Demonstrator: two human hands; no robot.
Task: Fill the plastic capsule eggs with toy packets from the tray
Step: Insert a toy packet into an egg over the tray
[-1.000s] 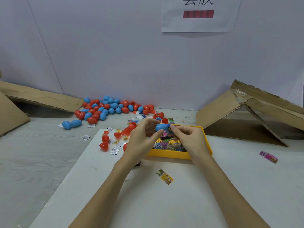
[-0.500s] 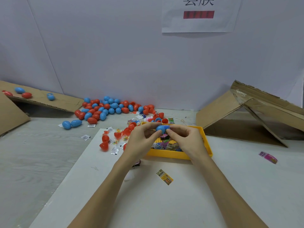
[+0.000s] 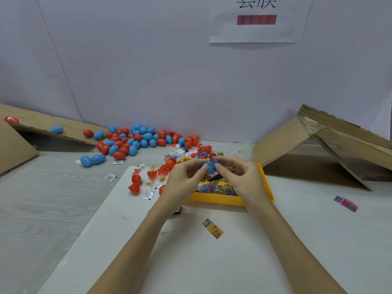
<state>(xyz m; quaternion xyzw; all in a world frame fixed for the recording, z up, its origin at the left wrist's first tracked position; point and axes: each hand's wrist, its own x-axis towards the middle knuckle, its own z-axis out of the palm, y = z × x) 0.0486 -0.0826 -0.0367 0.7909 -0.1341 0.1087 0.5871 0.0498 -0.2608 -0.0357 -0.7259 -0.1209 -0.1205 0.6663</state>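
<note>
Blue egg half is pinched between both hands above the yellow tray: left hand should hold it steady while right hand folds the barcode packet fully inside before capping.

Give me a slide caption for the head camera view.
Both hands, left hand and right hand, press a barcoded packet into a blue capsule egg above the yellow tray.

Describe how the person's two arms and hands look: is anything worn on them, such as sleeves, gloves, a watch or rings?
Both forearms are bare up to the bottom edge of the head view; no sleeve shows. The left hand and the right hand wear no gloves. No watch, bracelet or ring can be seen on the wrists or fingers. Nails appear short and unpainted, though they are too small to judge surely.
</note>
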